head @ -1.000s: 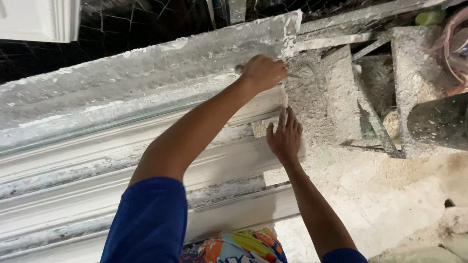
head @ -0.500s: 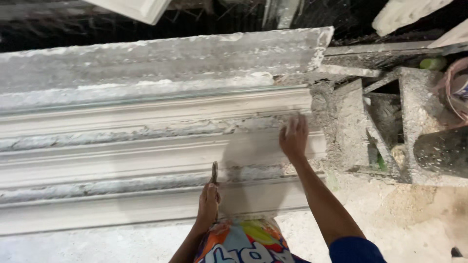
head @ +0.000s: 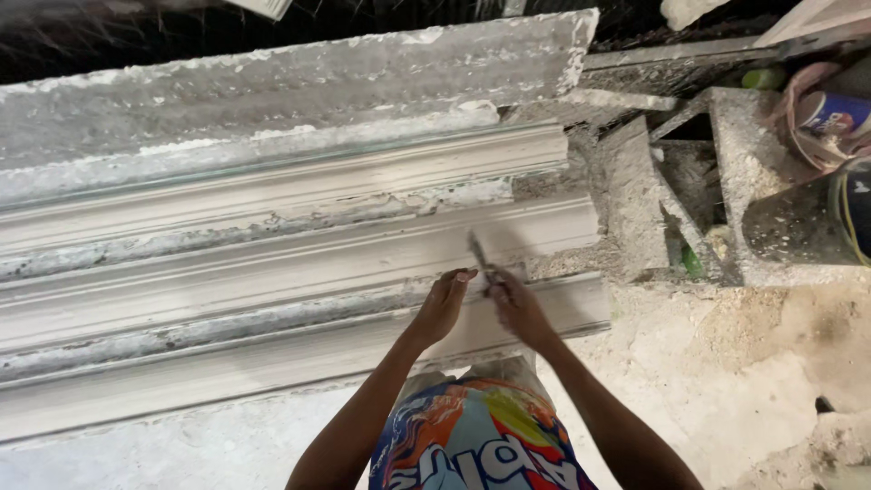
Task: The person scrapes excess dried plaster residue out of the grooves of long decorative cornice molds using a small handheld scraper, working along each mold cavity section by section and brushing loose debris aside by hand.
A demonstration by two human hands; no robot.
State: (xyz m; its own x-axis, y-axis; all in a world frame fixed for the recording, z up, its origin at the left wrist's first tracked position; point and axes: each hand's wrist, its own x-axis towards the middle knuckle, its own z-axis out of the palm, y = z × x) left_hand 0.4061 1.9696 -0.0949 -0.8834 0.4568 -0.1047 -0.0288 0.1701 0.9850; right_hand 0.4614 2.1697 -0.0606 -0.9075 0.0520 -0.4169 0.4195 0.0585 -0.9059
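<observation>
Beside the plaster moulding (head: pixel 272 263) edge, right hand (head: pixel 519 308) grips a thin tool (head: pixel 481 259); left hand (head: pixel 443 304) half-curled, touching it.

The thin blade (head: pixel 479 254) between the left hand (head: pixel 442 304) and right hand (head: pixel 517 307) is motion-blurred, its grip hidden; the plaster moulding (head: pixel 272 263) runs past the left edge.

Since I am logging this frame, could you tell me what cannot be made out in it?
- Head view: thin metal tool is motion-blurred; its kind is unclear.
- Which of left hand and right hand grips it: fingers overlap.
- Plaster moulding: left end cut by the frame edge.
- Can at right: partly hidden in a bag.
</observation>
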